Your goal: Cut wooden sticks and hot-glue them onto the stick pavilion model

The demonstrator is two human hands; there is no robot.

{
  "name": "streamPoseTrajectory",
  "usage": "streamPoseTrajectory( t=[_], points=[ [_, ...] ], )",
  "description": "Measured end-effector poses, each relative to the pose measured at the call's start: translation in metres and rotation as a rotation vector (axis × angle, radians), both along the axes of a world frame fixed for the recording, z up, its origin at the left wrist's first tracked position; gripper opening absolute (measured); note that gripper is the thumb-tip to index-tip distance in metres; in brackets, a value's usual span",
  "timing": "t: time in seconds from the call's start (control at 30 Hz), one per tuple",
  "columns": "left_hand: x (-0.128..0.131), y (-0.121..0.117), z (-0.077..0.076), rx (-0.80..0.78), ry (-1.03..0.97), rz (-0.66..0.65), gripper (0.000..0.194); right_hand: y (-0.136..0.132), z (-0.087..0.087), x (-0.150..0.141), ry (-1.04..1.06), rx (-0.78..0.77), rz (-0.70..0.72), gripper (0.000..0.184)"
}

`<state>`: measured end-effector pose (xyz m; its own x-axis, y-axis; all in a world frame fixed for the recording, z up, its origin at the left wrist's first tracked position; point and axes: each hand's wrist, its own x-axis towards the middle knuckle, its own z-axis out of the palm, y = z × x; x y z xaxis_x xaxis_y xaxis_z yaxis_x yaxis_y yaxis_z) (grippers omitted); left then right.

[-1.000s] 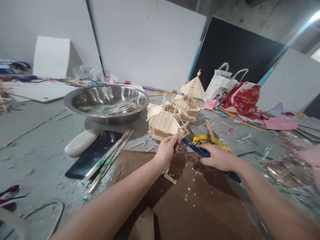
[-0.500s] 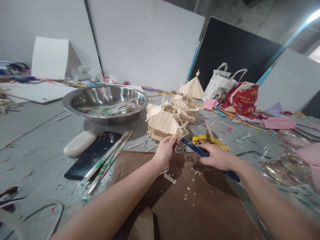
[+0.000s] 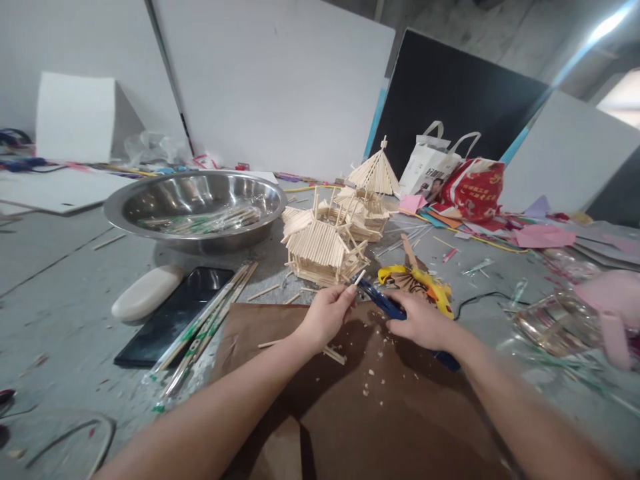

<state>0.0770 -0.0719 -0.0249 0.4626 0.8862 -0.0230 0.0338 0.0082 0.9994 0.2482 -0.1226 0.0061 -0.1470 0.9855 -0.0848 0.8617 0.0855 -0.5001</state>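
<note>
Between the thumb and fingers of my left hand (image 3: 324, 317) is a short thin wooden stick (image 3: 360, 277), pointing up and away. My right hand (image 3: 417, 322) grips a long blue cutter (image 3: 383, 300); its front end is at the stick's side, and whether they touch is hard to tell. Just beyond both hands stands a model pavilion (image 3: 320, 247) built of wooden sticks, with a taller pointed-roof part (image 3: 376, 175) behind. Below the hands lies a brown board (image 3: 400, 413) with wood chips and a few cut sticks (image 3: 334, 355).
At left are a steel basin (image 3: 195, 243) holding wrapped chopsticks, a white oval case (image 3: 147, 292), a black phone (image 3: 170, 320) and wrapped chopsticks (image 3: 200, 327). Yellow-handled scissors (image 3: 435, 290) lie past my right hand. Bags (image 3: 473, 190), coloured paper and plastic litter the right.
Both hands have shifted slightly left and lower in the view, partly with the camera's turn. The short stick now shows above my left fingertips, beside the cutter's front end.
</note>
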Motion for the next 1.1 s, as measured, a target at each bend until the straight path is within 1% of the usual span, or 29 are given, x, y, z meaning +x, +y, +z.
streamPoseTrajectory(
  t=[0.1, 0.2, 0.3, 0.47, 0.57, 0.73, 0.87, 1.1],
  points=[
    [0.001, -0.003, -0.002, 0.012, 0.024, -0.052, 0.032, -0.002, -0.003, -0.005, -0.004, 0.037, -0.004, 0.041],
    [0.002, -0.006, -0.002, 0.011, 0.039, -0.079, 0.029, -0.004, -0.005, -0.009, 0.000, 0.050, -0.002, 0.041],
    [0.002, -0.008, 0.000, -0.008, 0.055, -0.079, 0.028, -0.006, -0.005, -0.012, 0.001, 0.062, -0.005, 0.039],
    [0.001, -0.009, 0.003, -0.017, 0.066, -0.085, 0.029, -0.009, -0.002, -0.016, 0.021, 0.072, -0.004, 0.031],
    [0.001, -0.008, 0.002, -0.013, 0.074, -0.092, 0.031, -0.009, -0.001, -0.016, 0.008, 0.078, -0.015, 0.032],
    [0.001, -0.007, 0.000, -0.002, 0.079, -0.089, 0.028, -0.010, -0.002, -0.016, -0.014, 0.094, 0.009, 0.030],
    [0.001, -0.008, 0.001, -0.010, 0.067, -0.100, 0.028, -0.010, -0.003, -0.016, -0.011, 0.114, 0.011, 0.027],
    [0.000, -0.009, 0.005, -0.005, 0.080, -0.107, 0.028, -0.009, -0.005, -0.014, -0.041, 0.135, -0.005, 0.028]
  ],
)
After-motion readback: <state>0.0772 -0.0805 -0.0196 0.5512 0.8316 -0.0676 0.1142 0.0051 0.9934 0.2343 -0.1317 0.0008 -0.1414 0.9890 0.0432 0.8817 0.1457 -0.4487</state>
